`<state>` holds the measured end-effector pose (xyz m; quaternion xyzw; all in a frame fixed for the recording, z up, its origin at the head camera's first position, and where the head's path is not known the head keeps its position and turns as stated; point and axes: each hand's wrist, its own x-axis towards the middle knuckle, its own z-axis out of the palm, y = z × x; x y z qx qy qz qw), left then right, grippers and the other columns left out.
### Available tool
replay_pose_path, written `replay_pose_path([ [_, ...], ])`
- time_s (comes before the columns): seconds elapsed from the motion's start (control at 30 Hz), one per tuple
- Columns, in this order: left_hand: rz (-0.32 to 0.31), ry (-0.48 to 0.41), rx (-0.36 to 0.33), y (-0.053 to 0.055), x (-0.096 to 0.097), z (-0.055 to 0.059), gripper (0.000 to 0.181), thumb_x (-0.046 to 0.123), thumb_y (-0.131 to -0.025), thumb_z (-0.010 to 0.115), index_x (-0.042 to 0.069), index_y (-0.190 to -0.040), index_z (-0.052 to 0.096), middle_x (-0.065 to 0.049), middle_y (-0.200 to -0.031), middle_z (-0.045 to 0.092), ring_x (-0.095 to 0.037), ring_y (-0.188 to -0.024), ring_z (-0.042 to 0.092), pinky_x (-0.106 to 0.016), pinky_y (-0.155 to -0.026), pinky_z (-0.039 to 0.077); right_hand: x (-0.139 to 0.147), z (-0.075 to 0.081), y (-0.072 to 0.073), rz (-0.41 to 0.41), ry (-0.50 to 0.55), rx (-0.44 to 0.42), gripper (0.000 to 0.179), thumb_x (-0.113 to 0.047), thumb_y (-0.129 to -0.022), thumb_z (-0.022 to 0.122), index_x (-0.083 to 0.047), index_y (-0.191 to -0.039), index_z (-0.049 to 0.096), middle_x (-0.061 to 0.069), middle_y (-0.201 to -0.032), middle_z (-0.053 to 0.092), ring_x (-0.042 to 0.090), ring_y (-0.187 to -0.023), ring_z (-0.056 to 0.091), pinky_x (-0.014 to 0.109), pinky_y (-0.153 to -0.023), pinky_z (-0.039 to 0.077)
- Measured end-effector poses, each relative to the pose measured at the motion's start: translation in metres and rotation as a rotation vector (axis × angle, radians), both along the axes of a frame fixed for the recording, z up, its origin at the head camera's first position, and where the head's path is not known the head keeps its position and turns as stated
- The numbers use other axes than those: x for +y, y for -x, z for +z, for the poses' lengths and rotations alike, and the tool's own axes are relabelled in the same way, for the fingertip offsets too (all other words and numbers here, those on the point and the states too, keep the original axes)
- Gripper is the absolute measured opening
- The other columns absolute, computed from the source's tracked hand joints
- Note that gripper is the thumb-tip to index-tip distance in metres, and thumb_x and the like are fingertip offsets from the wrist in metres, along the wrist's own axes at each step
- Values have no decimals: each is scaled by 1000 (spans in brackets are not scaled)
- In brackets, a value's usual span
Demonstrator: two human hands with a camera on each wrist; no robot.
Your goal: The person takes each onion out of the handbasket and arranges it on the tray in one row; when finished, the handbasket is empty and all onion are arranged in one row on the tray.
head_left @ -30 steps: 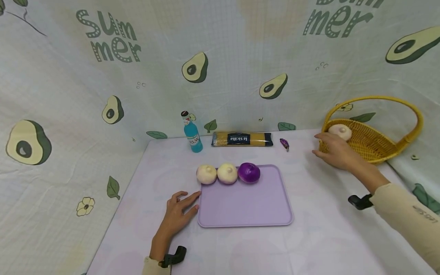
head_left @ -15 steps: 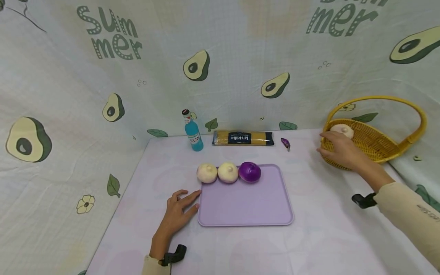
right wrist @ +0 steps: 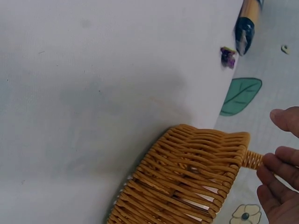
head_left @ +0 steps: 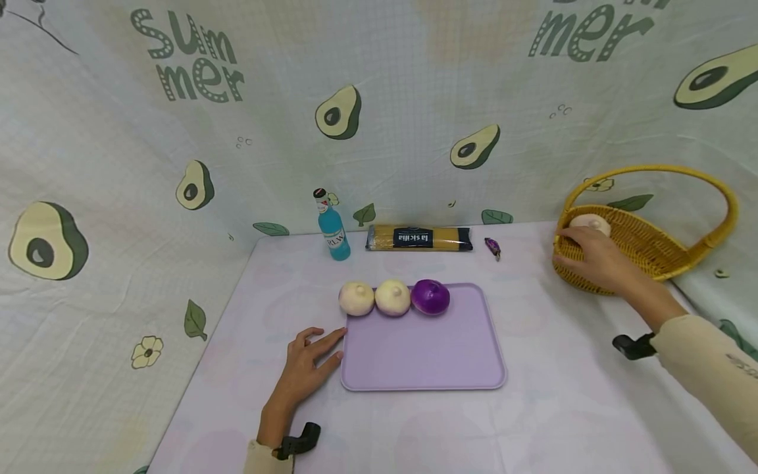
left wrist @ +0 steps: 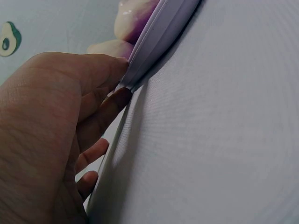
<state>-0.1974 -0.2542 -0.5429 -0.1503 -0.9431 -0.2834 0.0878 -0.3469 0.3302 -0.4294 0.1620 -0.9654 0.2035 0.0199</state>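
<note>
My left hand [head_left: 308, 368] rests at the left edge of a lilac tray [head_left: 423, 355], thumb and forefinger touching the rim. In the left wrist view the fingertips lie right at the tray's side. Two pale onions [head_left: 356, 299] with a purple tint and a purple onion [head_left: 430, 297] stand in a row along the tray's far edge. To the right, my right hand [head_left: 598, 260] reaches over the near-left rim of a yellow wicker basket [head_left: 657, 253], fingers loosely extended. Just beyond the fingers sits another pale onion [head_left: 591, 224] inside the basket, partly hidden by the hand.
Along the back stand a blue bottle [head_left: 335, 230] and a lying pasta packet [head_left: 419, 238]. A small purple wrapped piece [head_left: 493, 247] lies between the packet and the basket. An avocado-printed cloth [head_left: 403, 184] hangs behind the table.
The right hand has shifted slightly to the right over the basket, staying beside the pale onion. The left hand keeps its place at the tray. The camera view has shifted slightly.
</note>
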Motion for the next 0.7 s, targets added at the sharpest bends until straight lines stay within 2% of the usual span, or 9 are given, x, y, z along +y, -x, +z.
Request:
replay_pose_path([
  [0.17,5,5,-16,0,-1,0,46,41,-97,64,33,-142,58,14,-137,60,-25,-133,38,-50,-101,25,3,0,1,-12,-25,-17,67,-34,-98,64,15,-139,42,40,-140,38,57,-130,32,69,-103,26],
  [0.43,-2,9,-28,1,-3,-1,46,44,-98,62,35,-143,57,15,-138,58,-23,-133,37,-50,-102,24,8,0,3,-24,-38,-47,67,-27,-97,66,17,-140,39,42,-141,35,58,-130,31,69,-103,25],
  [0.7,3,-3,-20,0,-1,1,46,41,-97,65,34,-142,58,13,-137,60,-25,-133,38,-50,-101,25,14,-3,6,0,-39,-12,66,-24,-96,67,19,-138,41,42,-137,39,58,-128,33,68,-102,26],
])
